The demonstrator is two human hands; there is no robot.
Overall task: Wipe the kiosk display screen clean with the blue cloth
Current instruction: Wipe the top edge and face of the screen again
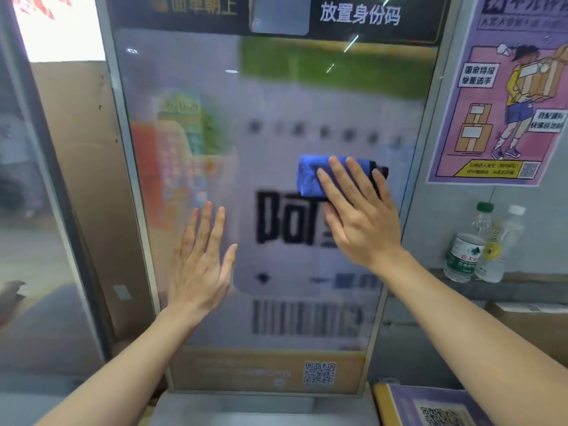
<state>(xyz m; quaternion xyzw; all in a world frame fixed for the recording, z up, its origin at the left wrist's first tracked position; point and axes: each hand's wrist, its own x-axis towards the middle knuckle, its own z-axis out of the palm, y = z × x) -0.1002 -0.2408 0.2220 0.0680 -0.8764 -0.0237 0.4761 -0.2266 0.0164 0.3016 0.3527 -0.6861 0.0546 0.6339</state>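
So the one blue cloth (319, 175) sits folded mid-right on the kiosk display screen (276, 124), pinned flat under the right hand (359, 216) with fingers straight and spread, left hand (199, 259) open too, palm toward the glass lower left, plus two water bottles (467, 244) off right.

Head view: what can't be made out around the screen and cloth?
- Screen content: blurred, mostly unreadable.
- Blue cloth: lower right part hidden under the right hand.
- Whether the left hand touches the glass: unclear.
- Bottles labels: too small.
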